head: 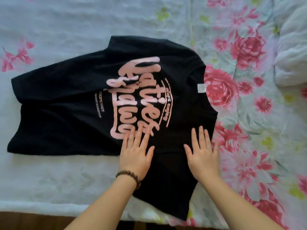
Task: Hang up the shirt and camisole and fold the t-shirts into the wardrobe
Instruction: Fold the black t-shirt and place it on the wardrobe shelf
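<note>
Your left hand (pixel 135 155) lies flat, palm down, on the black t-shirt (pixel 69 100). Its fingers (pixel 144 136) are straight and slightly spread, and it holds nothing. The fingertips overlap the near end of the pink lettering (pixel 132 100). A brown bead bracelet (pixel 128 175) circles that wrist.

Your right hand (pixel 203 157) lies flat near it, to the right, also spread wide and holding nothing. It presses on plain black cloth close to the shirt's shoulder edge. The two hands are apart, not touching.

The t-shirt is spread print side up on the bed, turned sideways to you. Its collar points right, with a small white label (pixel 201 88) showing at the neck, and its hem points left. The near sleeve (pixel 166 193) runs from under your hands down toward the bed's near edge. The body of the shirt shows soft creases toward the hem.

The bed sheet (pixel 49 30) is pale, printed with pink flowers that crowd thicker on the right. A bundle of white cloth (pixel 292 52) lies at the right edge, well apart from the t-shirt. A dark brown strip (pixel 25 220) shows below the bed's near edge; you cannot tell whether it is floor or frame.
</note>
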`<state>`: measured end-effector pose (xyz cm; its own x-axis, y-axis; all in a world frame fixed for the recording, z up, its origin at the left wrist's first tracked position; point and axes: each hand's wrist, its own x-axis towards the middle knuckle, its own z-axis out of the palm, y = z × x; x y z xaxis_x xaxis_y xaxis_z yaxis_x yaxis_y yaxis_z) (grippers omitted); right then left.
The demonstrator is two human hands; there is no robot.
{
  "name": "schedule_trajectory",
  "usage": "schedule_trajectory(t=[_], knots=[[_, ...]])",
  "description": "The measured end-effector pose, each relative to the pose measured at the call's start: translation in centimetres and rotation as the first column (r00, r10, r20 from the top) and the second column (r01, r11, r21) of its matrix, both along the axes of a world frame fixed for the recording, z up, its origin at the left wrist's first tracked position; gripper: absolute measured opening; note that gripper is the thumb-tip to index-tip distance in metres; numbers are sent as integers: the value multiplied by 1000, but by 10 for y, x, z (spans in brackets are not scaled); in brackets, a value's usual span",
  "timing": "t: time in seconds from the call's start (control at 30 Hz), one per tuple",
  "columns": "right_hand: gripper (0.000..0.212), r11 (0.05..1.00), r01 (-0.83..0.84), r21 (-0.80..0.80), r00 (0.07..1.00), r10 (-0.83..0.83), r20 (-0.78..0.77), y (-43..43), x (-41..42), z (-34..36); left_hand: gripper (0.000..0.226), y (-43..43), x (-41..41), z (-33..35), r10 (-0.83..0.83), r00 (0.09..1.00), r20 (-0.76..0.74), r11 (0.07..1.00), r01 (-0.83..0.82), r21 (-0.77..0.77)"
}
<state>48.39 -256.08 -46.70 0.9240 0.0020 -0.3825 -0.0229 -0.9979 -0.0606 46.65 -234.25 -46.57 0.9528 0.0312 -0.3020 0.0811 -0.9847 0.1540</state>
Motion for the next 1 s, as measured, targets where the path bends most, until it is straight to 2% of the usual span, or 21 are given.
schedule_trajectory(t=[0.07, 0.17, 0.3, 0.4, 0.57, 0.67, 0.73, 0.8, 0.9, 1.0], knots=[[70, 999, 30, 30, 1000, -29, -7, 3, 12, 10, 60, 0, 15, 16, 88, 996, 0, 991, -88, -104], [65, 984, 42, 170, 999, -47, 23, 23, 60, 26, 48, 19, 64, 35, 230, 965, 123, 950, -195, -244], [53, 925, -1, 379, 997, -30, 76, 63, 153, 46, 43, 65, 157, 49, 297, 920, 258, 934, -224, -278], [50, 910, -42, 412, 992, -13, 128, 90, 223, 57, 45, 102, 226, 53, 283, 903, 325, 947, -210, -242], [48, 925, -75, 373, 986, 14, 164, 116, 315, 58, 57, 129, 310, 44, 207, 955, 211, 975, -182, -132], [38, 902, -36, 429, 990, -27, 140, 126, 347, 43, 52, 132, 343, 31, 322, 940, 111, 946, -316, -74], [36, 887, -8, 461, 989, -61, 135, 129, 362, 33, 42, 136, 356, 24, 450, 893, 19, 880, -440, -180], [40, 911, -30, 411, 993, -19, 115, 131, 375, 26, 30, 140, 363, 16, 513, 858, -34, 766, -475, -433], [50, 930, -110, 350, 993, 91, 71, 134, 395, 24, 17, 145, 367, 22, 434, 901, -7, 609, -299, -735], [62, 865, -105, 491, 993, 121, -1, 139, 417, 29, 8, 149, 380, 44, 327, 940, -101, 400, -234, -886]])
